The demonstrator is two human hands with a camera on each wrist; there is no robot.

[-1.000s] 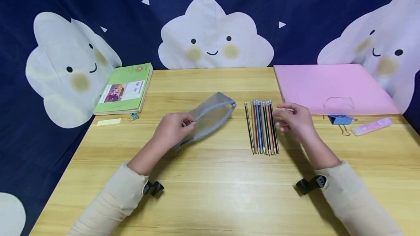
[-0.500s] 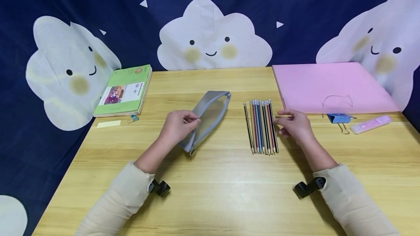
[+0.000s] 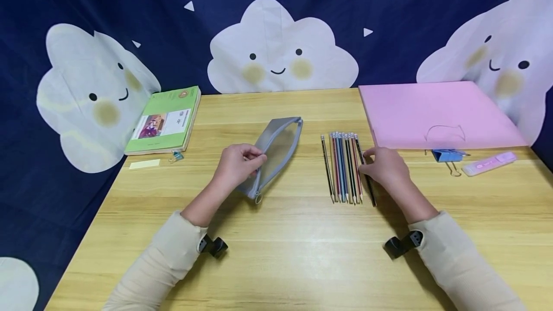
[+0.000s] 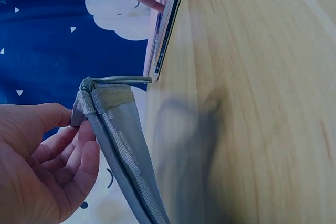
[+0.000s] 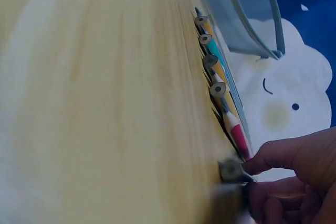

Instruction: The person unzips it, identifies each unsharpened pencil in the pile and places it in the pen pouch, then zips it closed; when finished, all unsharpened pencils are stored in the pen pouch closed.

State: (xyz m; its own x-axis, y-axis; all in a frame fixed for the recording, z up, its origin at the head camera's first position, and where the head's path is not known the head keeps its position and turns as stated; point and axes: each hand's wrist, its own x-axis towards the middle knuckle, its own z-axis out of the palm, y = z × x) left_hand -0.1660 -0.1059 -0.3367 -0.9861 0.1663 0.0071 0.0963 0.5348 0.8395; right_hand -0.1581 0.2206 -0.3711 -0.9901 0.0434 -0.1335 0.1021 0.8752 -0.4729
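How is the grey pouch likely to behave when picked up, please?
The pouch is probably floppy, since its walls look thin and partly see-through. It seems light for its size: the left hand pinches only its edge.

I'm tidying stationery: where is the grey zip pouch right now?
In the head view, the grey zip pouch is pinched by the left hand, left of the pencils and right of the green book.

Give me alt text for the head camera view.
A person's left hand holds an open grey zip pouch while the right hand grips the rightmost pencil of a row on a wooden table. Beyond lie a green book, left, and a flat pink item, right.
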